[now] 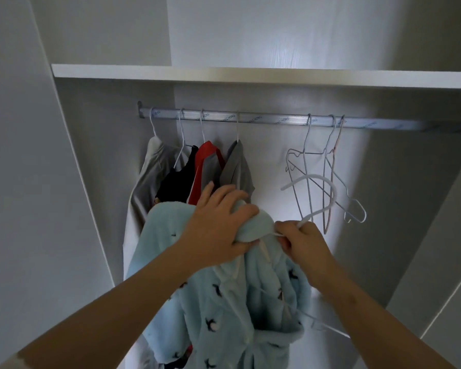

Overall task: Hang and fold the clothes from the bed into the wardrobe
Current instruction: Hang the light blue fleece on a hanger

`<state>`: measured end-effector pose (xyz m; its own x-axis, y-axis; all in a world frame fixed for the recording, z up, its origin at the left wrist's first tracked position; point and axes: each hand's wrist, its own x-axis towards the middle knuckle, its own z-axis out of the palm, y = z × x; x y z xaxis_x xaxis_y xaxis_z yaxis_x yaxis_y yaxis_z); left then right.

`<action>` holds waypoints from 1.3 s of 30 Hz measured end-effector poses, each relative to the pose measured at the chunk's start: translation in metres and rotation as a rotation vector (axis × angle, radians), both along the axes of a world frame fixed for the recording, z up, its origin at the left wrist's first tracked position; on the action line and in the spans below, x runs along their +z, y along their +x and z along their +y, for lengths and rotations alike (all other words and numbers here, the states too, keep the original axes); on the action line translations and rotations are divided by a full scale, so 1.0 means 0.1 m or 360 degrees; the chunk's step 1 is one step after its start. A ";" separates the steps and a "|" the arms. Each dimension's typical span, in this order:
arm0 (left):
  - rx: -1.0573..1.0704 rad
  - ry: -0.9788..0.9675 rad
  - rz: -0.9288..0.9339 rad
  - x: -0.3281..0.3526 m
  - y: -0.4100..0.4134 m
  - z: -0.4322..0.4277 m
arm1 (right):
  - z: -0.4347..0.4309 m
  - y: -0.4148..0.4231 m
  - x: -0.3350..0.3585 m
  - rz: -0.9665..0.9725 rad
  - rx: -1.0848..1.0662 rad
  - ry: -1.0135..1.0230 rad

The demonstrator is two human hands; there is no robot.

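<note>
Left grip [218, 222]: fingers curled over the bunched top of a pale blue fleece robe [218, 302], thumb beneath the fabric, holding it up in front of the open wardrobe [72, 161]. Right grip [301, 241]: just beside the left, closed narrow, pinching the neck of a white hanger [313, 177]; its hook curves up and away above this grip, and a length of its wire shows below, among the robe's folds. Robe: printed with small dark figures, hanging down from both grips, with no part on the rail. Hanging rail [250, 119]: metal, well above both grips, under a white shelf [250, 75]. Above and beyond the left grip, on the rail: a beige-grey garment [149, 169], a black garment [176, 182], a red-and-grey garment [208, 161] and a grey garment [237, 166], each on a wire hanger, the grey one nearest the knuckles. Above and beyond the right grip: three empty wire hangers [324, 177] on the rail, close together, behind the white hook.
</note>
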<state>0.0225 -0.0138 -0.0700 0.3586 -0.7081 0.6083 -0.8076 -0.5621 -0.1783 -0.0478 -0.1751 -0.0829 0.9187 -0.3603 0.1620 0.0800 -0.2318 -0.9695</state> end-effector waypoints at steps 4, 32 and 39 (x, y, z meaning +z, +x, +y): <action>-0.0096 -0.0006 0.0139 0.09 0.03 0.03 | -0.01 0.04 0.08 -0.0049 -0.0023 -0.0183; -0.0059 -0.1049 0.0439 0.65 0.21 0.85 | -0.09 0.48 -0.69 0.0911 0.0444 0.1196; 0.0095 -0.0896 0.0342 0.47 0.36 1.28 | -0.46 0.50 -0.34 0.0621 0.0327 0.1247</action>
<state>0.0581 0.1147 -0.0232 0.5445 -0.2730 0.7931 -0.7565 -0.5682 0.3238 0.0022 -0.2215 -0.1169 0.9155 -0.0587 -0.3981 -0.3210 0.4900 -0.8104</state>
